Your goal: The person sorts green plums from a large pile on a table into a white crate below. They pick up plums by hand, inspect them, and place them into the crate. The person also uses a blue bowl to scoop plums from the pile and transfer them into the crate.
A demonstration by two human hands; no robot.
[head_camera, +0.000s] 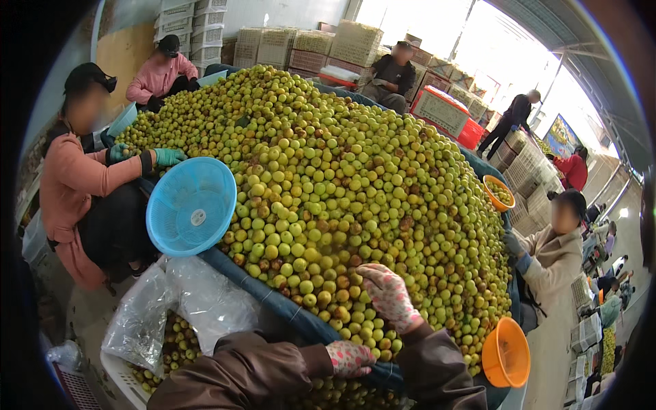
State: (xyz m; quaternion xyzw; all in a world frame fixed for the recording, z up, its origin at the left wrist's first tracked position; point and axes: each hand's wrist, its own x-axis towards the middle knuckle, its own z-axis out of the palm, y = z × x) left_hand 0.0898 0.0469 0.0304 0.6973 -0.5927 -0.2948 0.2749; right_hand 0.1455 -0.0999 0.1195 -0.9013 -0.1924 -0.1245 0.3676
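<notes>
A broad heap of small round jujube-like fruits [328, 189], green with brown blotches, lies before me on a dark blue cloth [271, 297]. My right hand [388, 297], in a white glove with a pink pattern, is over the near slope, fingers bent; what is under them is hidden. My left hand [351, 359], gloved alike, is at the cloth-covered near edge, fingers pointing right. Its palm side is out of sight. Beneath my arms, more fruits [343, 394] show. At lower left, a white crate [120, 376] with clear plastic lining [210, 297] holds browner fruits.
A blue plastic basket [192, 205] rests at the heap's left edge, an orange basket [506, 352] at its right. Co-workers sit around the heap, one with green gloves [169, 157], another with a grey glove [512, 243]. Stacked crates [353, 43] stand behind.
</notes>
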